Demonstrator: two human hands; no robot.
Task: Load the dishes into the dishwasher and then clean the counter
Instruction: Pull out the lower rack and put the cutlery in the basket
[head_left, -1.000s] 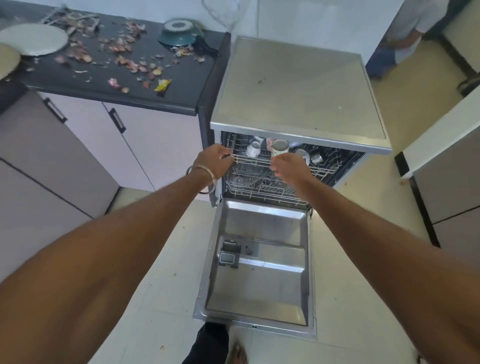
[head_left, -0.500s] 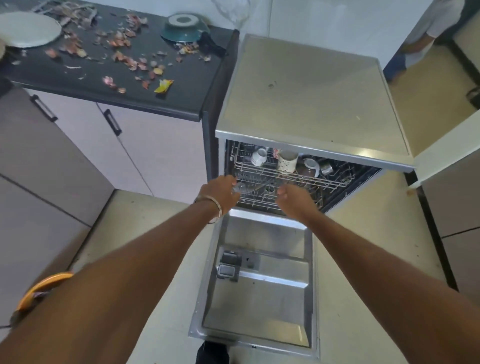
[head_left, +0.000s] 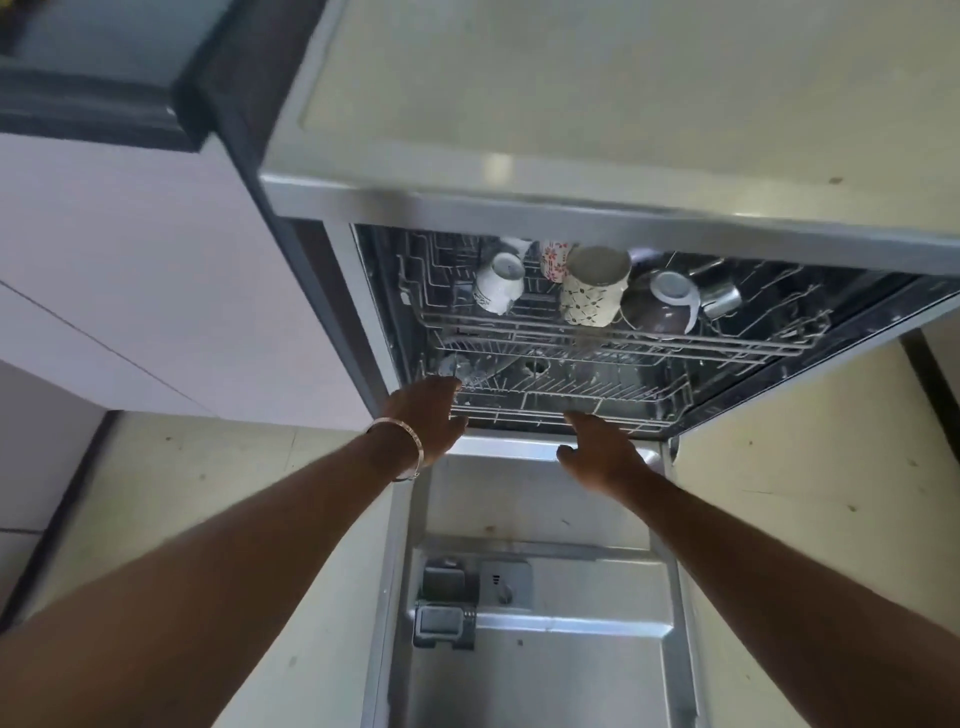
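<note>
pale cabinet fronts stand on a speckled cream floor.

No writing can be read; the marks on the white cup are too blurred to tell.

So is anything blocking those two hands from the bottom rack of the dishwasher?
Nothing visible. The left hand and right hand are both right at the front edge of the lower rack, above the open door. The cups sit higher, in the upper rack.
</note>
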